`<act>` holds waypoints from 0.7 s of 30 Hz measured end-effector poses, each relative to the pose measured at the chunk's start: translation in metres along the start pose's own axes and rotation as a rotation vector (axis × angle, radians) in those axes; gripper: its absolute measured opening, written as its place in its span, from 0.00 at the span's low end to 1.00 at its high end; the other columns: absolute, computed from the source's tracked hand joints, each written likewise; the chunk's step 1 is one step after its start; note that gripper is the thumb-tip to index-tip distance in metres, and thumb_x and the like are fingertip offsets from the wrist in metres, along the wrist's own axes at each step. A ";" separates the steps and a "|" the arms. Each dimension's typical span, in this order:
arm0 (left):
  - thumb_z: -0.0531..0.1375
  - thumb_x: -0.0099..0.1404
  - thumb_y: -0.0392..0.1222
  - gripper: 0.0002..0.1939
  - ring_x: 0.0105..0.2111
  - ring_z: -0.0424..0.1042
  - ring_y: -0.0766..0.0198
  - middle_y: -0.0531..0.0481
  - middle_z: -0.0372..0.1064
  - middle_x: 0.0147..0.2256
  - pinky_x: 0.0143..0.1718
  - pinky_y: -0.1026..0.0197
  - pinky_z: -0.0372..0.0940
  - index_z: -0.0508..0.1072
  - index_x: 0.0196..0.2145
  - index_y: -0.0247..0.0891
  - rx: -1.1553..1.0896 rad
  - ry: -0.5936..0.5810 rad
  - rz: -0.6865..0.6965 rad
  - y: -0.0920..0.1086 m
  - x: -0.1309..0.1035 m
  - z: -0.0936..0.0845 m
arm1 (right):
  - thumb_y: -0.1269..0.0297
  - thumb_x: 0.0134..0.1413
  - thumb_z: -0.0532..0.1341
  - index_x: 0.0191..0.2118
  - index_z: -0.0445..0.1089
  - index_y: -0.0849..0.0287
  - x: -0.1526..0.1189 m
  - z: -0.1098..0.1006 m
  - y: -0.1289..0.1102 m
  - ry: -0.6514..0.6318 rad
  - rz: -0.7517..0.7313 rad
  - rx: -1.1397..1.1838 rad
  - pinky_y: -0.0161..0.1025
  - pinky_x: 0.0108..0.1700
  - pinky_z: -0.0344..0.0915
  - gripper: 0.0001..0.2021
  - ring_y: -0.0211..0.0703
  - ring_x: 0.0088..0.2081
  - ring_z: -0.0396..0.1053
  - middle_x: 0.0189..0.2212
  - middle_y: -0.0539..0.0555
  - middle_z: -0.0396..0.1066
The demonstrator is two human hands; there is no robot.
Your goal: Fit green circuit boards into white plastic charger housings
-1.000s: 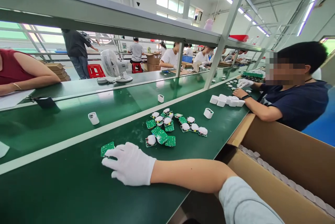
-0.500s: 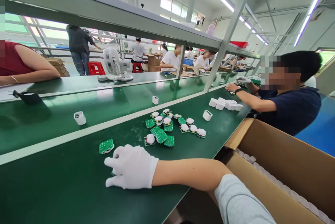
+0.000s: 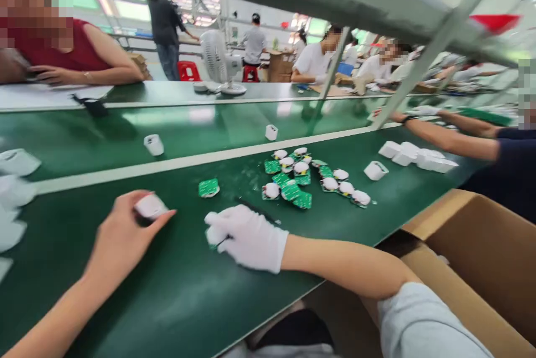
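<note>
One white plastic casing (image 3: 152, 208) is pinched in left hand (image 3: 125, 224), apart from green circuit board (image 3: 213, 236) pinched in white-gloved right hand (image 3: 253, 239); other boards (image 3: 293, 190) lie uncased toward green surface (image 3: 167, 302)'s far edge.

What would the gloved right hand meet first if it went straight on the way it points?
Most likely the bare left hand or the white casing it holds, though depth is hard to judge. The loose green board seems just off that line.
</note>
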State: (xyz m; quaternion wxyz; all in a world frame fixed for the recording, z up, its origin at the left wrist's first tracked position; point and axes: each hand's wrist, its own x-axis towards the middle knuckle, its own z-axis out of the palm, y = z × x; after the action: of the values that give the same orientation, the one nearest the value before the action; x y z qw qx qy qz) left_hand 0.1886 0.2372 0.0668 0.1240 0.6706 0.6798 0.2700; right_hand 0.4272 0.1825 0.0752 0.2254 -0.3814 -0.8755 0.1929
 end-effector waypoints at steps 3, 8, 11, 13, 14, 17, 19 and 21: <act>0.64 0.52 0.51 0.43 0.44 0.70 0.54 0.44 0.68 0.47 0.48 0.53 0.64 0.51 0.60 0.36 -0.144 -0.115 -0.006 0.008 -0.009 0.008 | 0.77 0.48 0.55 0.57 0.58 0.60 0.002 0.001 0.007 0.153 0.071 0.071 0.41 0.55 0.60 0.27 0.43 0.55 0.61 0.52 0.59 0.63; 0.63 0.53 0.49 0.29 0.43 0.70 0.55 0.45 0.69 0.45 0.48 0.52 0.64 0.67 0.52 0.39 -0.180 -0.149 0.081 0.003 -0.011 0.008 | 0.66 0.47 0.64 0.59 0.58 0.56 0.003 0.013 0.013 0.122 0.183 0.004 0.49 0.51 0.65 0.31 0.49 0.52 0.64 0.49 0.59 0.66; 0.65 0.52 0.49 0.27 0.41 0.70 0.56 0.47 0.70 0.43 0.46 0.53 0.66 0.69 0.50 0.41 -0.201 -0.157 0.188 0.002 -0.014 0.006 | 0.71 0.49 0.62 0.60 0.57 0.54 0.002 0.014 0.015 0.091 0.151 -0.040 0.47 0.49 0.66 0.31 0.46 0.49 0.66 0.45 0.56 0.69; 0.65 0.53 0.50 0.27 0.43 0.68 0.56 0.48 0.70 0.44 0.47 0.52 0.65 0.69 0.50 0.43 -0.203 -0.162 0.318 0.004 -0.017 0.005 | 0.69 0.47 0.64 0.59 0.58 0.54 0.002 0.012 0.015 0.081 0.185 -0.079 0.46 0.46 0.68 0.32 0.48 0.50 0.66 0.46 0.57 0.69; 0.65 0.54 0.51 0.27 0.44 0.67 0.55 0.48 0.70 0.44 0.49 0.52 0.64 0.68 0.51 0.43 -0.199 -0.161 0.383 0.004 -0.019 0.004 | 0.68 0.45 0.65 0.57 0.60 0.54 0.002 0.011 0.015 0.078 0.217 -0.105 0.45 0.44 0.69 0.31 0.49 0.49 0.66 0.45 0.57 0.69; 0.64 0.55 0.51 0.28 0.46 0.66 0.55 0.47 0.69 0.45 0.50 0.51 0.63 0.67 0.53 0.43 -0.183 -0.140 0.517 0.006 -0.022 0.002 | 0.65 0.42 0.67 0.50 0.68 0.55 0.003 0.007 0.014 0.100 0.281 -0.153 0.44 0.38 0.69 0.24 0.49 0.44 0.70 0.39 0.56 0.71; 0.64 0.55 0.50 0.27 0.44 0.66 0.56 0.47 0.69 0.43 0.48 0.53 0.64 0.68 0.52 0.42 -0.184 -0.130 0.549 0.007 -0.023 0.002 | 0.66 0.41 0.67 0.47 0.69 0.55 0.004 0.005 0.013 0.169 0.283 -0.126 0.44 0.39 0.70 0.23 0.47 0.42 0.71 0.38 0.55 0.72; 0.64 0.55 0.47 0.24 0.41 0.67 0.59 0.47 0.68 0.42 0.44 0.56 0.66 0.69 0.50 0.41 -0.197 -0.128 0.582 0.007 -0.024 0.002 | 0.68 0.41 0.66 0.46 0.68 0.55 0.005 0.002 0.010 0.260 0.253 -0.050 0.43 0.43 0.69 0.21 0.45 0.40 0.72 0.37 0.53 0.74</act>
State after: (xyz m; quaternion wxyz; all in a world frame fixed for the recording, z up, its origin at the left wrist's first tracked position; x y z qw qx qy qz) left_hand 0.1968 0.2133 0.0642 0.1483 0.8374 0.4207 0.3159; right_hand 0.4295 0.1924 0.0696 0.3010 -0.5158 -0.7885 0.1469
